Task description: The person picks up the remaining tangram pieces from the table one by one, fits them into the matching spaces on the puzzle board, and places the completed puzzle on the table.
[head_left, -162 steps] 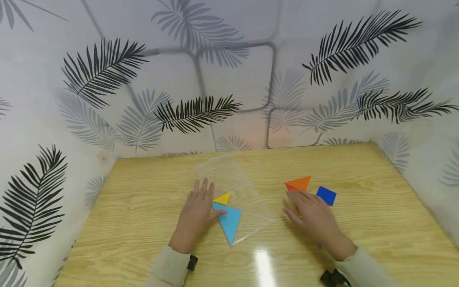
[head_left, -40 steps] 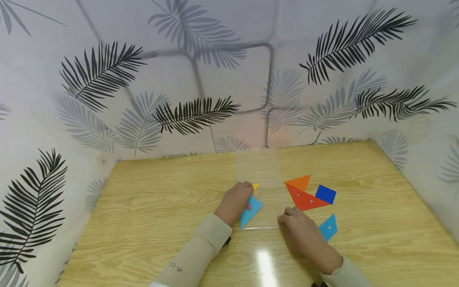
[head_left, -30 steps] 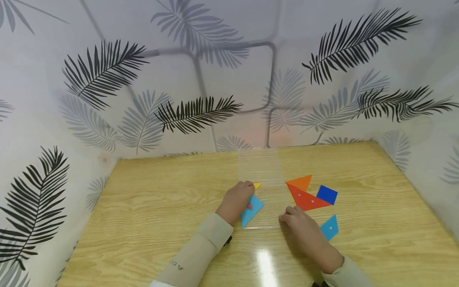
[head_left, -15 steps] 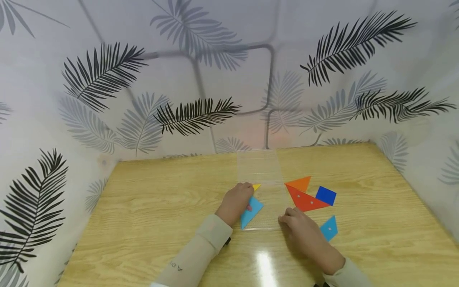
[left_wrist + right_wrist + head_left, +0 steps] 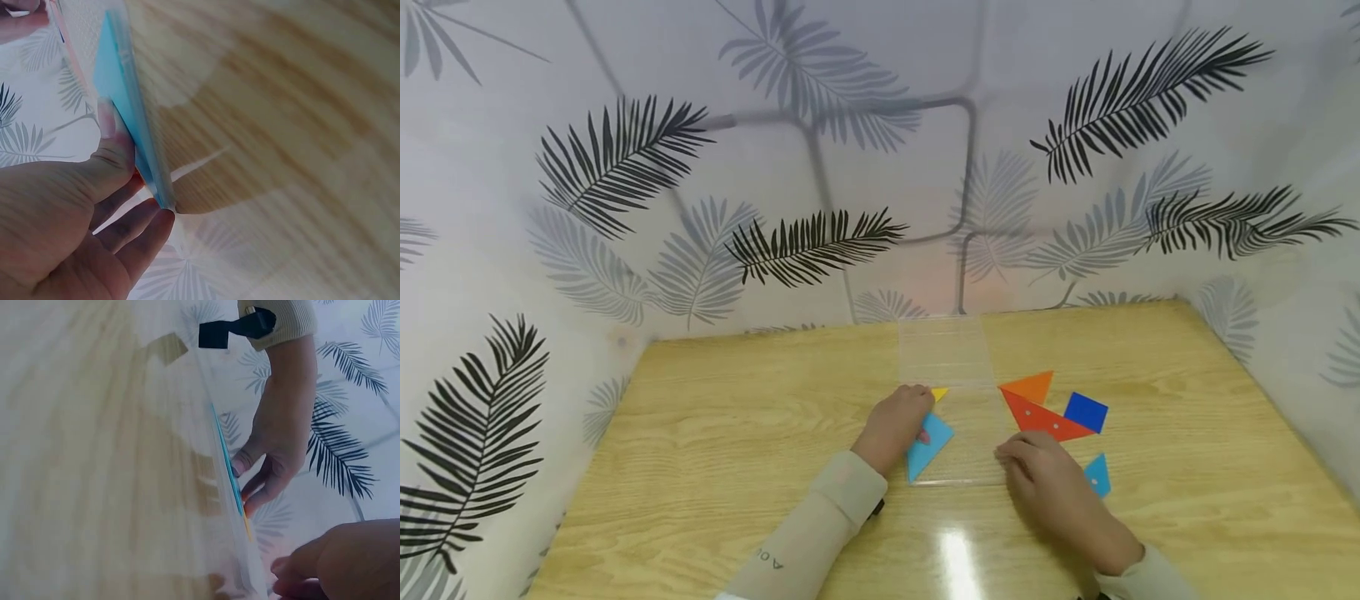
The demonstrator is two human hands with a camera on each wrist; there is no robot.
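A clear plastic case (image 5: 946, 354) lies unfolded on the table. My left hand (image 5: 891, 427) holds its left side, fingers curled at the outer edge. In the left wrist view the thumb rests on a light blue triangle (image 5: 119, 84) lying in the case. A small yellow triangle (image 5: 939, 393) pokes out past the left knuckles. By the case's right edge is my right hand (image 5: 1060, 492), its fingers loosely bent and nothing seen between them. Close to those fingertips lies a red triangle (image 5: 1037, 417) with white dots.
An orange triangle (image 5: 1032, 387) touches the red one at the back, and a dark blue square (image 5: 1086, 412) sits to its right. A light blue piece (image 5: 1097, 477) with a dot is partly hidden behind my right hand. A leaf-patterned curtain (image 5: 820, 167) hangs behind the table (image 5: 737, 400).
Over the last seconds the case has turned straight and my left hand has moved right with it. In the last half second my right hand has shifted slightly right, covering more of the dotted light blue piece.
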